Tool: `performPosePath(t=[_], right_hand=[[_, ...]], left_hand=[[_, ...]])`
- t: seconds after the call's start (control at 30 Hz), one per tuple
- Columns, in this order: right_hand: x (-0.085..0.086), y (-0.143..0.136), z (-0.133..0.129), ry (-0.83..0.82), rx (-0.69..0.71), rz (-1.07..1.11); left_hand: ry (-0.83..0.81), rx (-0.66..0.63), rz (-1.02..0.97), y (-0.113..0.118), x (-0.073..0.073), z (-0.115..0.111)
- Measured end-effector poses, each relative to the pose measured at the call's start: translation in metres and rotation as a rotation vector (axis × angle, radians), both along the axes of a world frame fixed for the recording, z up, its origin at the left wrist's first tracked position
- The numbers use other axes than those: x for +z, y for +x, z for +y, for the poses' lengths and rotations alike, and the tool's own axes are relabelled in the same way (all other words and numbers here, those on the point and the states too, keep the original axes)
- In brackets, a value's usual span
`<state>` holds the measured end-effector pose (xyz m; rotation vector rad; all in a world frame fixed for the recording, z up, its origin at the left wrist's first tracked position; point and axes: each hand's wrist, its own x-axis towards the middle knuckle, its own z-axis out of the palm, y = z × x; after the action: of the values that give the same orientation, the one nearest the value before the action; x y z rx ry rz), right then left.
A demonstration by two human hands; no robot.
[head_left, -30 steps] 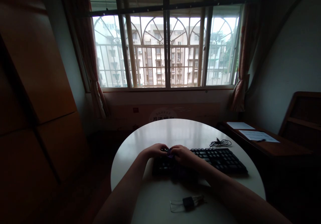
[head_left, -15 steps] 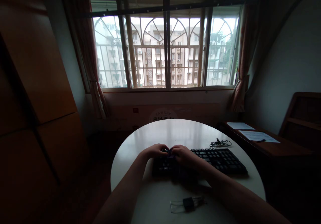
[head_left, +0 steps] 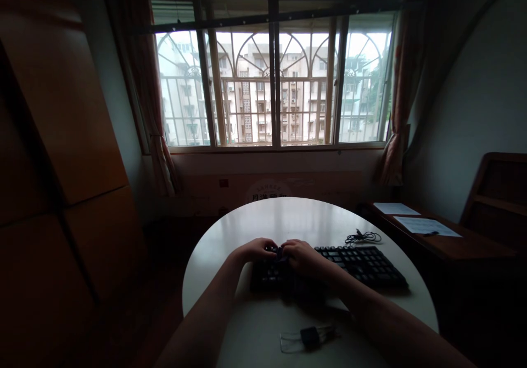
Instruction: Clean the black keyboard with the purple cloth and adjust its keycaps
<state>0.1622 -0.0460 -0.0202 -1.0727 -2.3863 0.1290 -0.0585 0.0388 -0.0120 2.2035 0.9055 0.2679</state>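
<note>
A black keyboard (head_left: pixel 364 263) lies across the white round table (head_left: pixel 230 222). Over its left part, my left hand (head_left: pixel 259 249) and my right hand (head_left: pixel 300 255) meet with bent fingers. Between the fingertips is a small dark purplish object (head_left: pixel 280 252), too dim to name. My right hand is closed on it, while the left fingertips press close to its left side; whether they grip it cannot be made out. Near the front of the table lies a small black piece with thin wires (head_left: pixel 309 337).
A coiled black cable (head_left: pixel 363 237) rests behind the keyboard. To the right, a brown wooden table (head_left: pixel 480 244) holds papers (head_left: pixel 428 226) and a dark pen-like item. A wooden cabinet (head_left: pixel 69 137) stands at the left, and a barred window fills the back.
The whole view has shifted slightly. Both hands remain together over the keyboard, with only a slight change in the fingers around the small dark object.
</note>
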Motion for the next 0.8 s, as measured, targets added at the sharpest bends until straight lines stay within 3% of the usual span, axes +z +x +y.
performPosePath(t=[0.57,0.8], right_hand=[[0.004,0.000,-0.005,0.030,0.019,0.025],[0.000,0.001,0.000,0.060,0.001,0.018]], left_hand=[[-0.010,0.002,-0.014,0.000,-0.003,0.002],[0.120,0.023,0.107,0.004,0.009,-0.010]])
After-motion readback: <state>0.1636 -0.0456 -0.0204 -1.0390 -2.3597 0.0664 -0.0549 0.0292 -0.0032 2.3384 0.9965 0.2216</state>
